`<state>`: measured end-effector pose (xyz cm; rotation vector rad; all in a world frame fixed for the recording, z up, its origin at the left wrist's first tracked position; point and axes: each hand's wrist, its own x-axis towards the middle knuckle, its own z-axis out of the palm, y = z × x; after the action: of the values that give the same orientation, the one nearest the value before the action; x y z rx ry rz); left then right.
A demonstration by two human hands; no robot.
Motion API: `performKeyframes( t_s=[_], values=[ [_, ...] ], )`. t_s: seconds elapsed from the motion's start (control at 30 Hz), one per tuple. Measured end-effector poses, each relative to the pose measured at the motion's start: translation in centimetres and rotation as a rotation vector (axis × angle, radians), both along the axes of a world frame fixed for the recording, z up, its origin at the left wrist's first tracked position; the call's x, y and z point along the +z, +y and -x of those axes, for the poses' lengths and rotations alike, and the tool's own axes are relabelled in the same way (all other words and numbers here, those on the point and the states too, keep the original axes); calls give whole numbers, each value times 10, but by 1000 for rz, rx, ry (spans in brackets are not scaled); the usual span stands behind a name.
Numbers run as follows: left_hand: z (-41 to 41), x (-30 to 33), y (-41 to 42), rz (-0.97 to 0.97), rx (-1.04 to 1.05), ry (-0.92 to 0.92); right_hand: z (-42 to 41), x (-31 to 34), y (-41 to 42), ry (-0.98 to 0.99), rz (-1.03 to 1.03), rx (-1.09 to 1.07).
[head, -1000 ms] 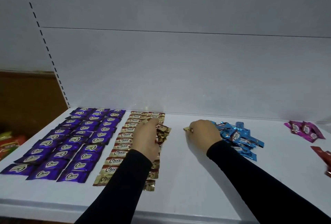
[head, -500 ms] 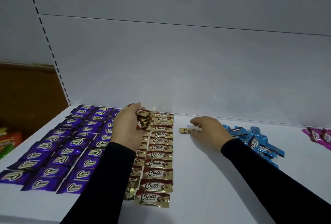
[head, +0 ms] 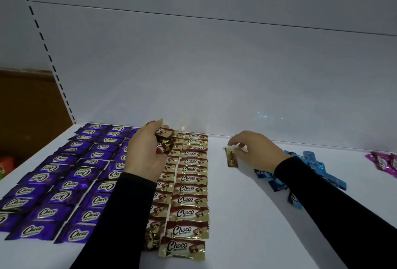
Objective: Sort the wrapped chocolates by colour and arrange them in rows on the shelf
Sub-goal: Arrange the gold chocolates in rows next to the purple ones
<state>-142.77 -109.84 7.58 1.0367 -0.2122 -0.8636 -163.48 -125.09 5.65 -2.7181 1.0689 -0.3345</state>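
Two hands work over a white shelf (head: 247, 215), head view only.

Left hand (head: 146, 154): fingers curled round a bunch of gold chocolates (head: 165, 140), held above the far end of the gold rows, near the shelf's back edge. Black sleeve (head: 120, 221) runs down toward the front edge and hides much of the left gold column.

Right hand (head: 255, 152): thumb and fingertips pinch a single gold chocolate (head: 231, 157), which hangs tilted, long side roughly upright, just right of the gold rows and near the back edge. Cannot tell whether its lower end touches the shelf.

Gold rows (head: 189, 189): two columns running from back edge to front edge, about mid-shelf. The right column is plainly readable, "Choco" on each wrapper, wrappers touching or overlapping end to end.

Purple chocolates (head: 71, 182): three columns filling the shelf's left side, from the back-left corner down to the front edge, laid flat and close together, just beside the gold rows.

Blue chocolates (head: 318, 167): loose heap right of centre, partly under the right forearm, unsorted.

Pink chocolates (head: 384, 161): small loose cluster at the shelf's right edge, cut off by the frame.

Slotted upright (head: 49, 58) rises from the back-left corner along the white back panel (head: 214, 64).
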Motion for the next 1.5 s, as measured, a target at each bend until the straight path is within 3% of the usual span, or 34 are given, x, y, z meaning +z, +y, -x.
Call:
performKeyframes(
  t_s=[0.17,0.37,0.57,0.67,0.87,1.13,1.4,1.5],
  values=[
    [5,4,4,9,59,95,1,1,0,176,-60,181],
    [7,5,6,3,56,111,3,7,-4,215,-34,77],
    [8,7,6,3,61,133,9,6,2,1,-157,19],
    [8,7,6,1,72,131,10,1,10,-80,-61,69],
    [9,8,6,-8,73,128,26,6,12,-45,-165,99],
    [11,9,7,-17,68,119,24,-2,11,53,-129,113],
    [11,9,6,-13,63,126,0,-7,7,-57,-65,-205],
    [11,8,7,-13,57,124,9,-1,0,41,7,-56]
  ],
)
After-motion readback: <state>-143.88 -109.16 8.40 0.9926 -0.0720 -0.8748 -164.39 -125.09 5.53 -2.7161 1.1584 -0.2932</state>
